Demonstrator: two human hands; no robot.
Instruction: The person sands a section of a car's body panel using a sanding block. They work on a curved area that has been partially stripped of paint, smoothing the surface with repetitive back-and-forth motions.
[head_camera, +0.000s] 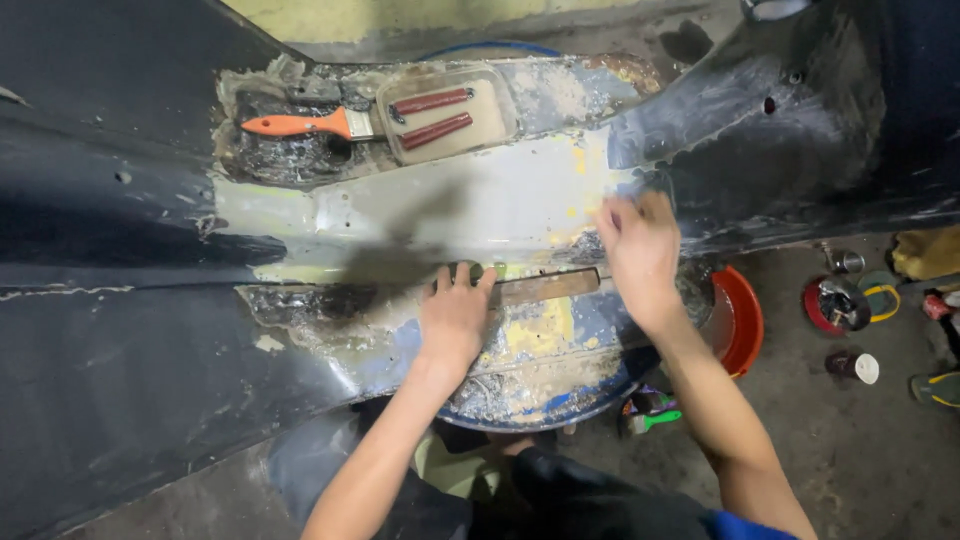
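My left hand (455, 315) presses flat on a long brown sanding block (545, 287) that lies along a ridge of a dark car body panel (120, 370). Pale grey-green filler (450, 205) covers the middle of the panel. Blurred with motion, my right hand (638, 245) rests on the filler by the block's right end, fingers spread, holding nothing that I can see. An orange-handled paintbrush (300, 124) lies at the panel's upper part beside a clear tray (445, 112) with two dark red sticks.
A blue drum (540, 405) smeared with filler stands under the panel. A red bucket (742, 320) sits to the right. Small tins, a cup (856, 366) and sandals lie on the concrete floor at far right. My knees are below.
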